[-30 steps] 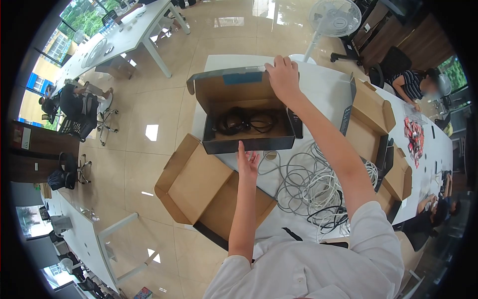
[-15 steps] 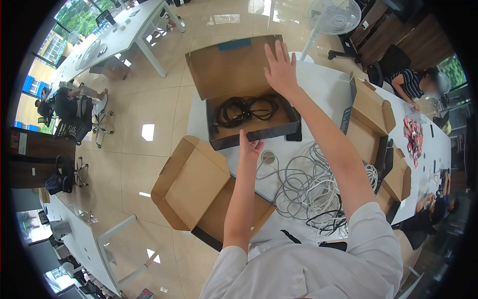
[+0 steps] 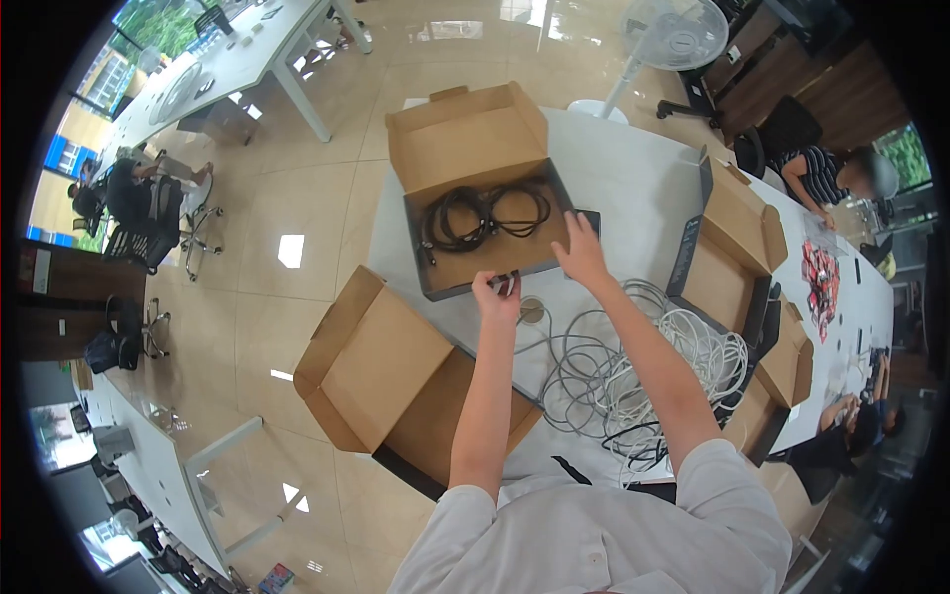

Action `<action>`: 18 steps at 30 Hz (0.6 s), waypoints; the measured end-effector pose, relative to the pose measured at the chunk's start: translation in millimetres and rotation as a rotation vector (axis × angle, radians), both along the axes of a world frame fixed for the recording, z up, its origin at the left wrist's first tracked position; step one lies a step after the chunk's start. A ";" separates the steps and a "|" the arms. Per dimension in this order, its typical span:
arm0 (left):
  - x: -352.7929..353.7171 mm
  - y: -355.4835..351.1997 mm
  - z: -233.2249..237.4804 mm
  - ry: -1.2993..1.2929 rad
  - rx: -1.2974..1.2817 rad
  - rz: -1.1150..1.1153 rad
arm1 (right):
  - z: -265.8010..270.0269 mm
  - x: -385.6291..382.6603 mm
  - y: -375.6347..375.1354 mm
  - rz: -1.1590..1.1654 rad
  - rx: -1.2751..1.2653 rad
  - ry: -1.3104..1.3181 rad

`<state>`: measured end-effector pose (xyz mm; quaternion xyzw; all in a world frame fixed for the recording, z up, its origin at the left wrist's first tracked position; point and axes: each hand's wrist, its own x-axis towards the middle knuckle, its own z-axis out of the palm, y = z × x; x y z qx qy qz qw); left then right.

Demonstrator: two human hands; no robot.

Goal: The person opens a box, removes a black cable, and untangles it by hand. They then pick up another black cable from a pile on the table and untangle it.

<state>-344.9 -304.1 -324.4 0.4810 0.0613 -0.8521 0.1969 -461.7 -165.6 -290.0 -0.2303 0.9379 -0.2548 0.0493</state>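
Observation:
A black-sided cardboard box [image 3: 427, 275] stands on the white table with its brown lid [image 3: 467, 134] raised at the back. Inside lie coiled black cables [image 3: 485, 220]. My left hand [image 3: 498, 295] is closed on the box's front wall near the middle, its fingers partly hidden. At the front right corner of the same box, my right hand [image 3: 582, 254] has its fingers stretched apart and holds nothing. Beside it sits a small flat dark object [image 3: 591, 220]. A heap of tangled grey and white cables [image 3: 643, 381] lies below my right forearm.
Another opened box [image 3: 381, 371] is at the left table edge, partly behind my left forearm. Two more opened boxes [image 3: 727, 252] stand on the right. Red packets [image 3: 821, 282] lie farther right, near a seated person. A white fan [image 3: 673, 40] stands beyond the table.
My right hand has left the raised lid and come down to the box's front right corner. The lid now stands by itself with its flaps showing. My left hand stays at the front wall.

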 end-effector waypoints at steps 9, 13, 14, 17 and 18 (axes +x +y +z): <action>24.2 -6.7 -51.9 0.006 -0.143 -0.078 | -18.8 11.2 6.2 0.142 -0.076 -0.144; 26.6 20.6 40.3 -0.163 -0.479 -0.409 | -37.6 28.3 19.7 0.054 -0.087 -0.216; 26.1 19.3 53.7 -0.235 -0.683 -0.408 | -37.5 35.6 25.1 0.067 -0.119 -0.125; -0.8 -8.3 56.1 -0.424 -1.335 -0.461 | -24.4 66.1 39.5 0.059 -0.252 0.031; -9.8 -30.4 38.2 -0.468 -1.576 -0.519 | -20.5 80.1 45.3 0.061 -0.250 0.049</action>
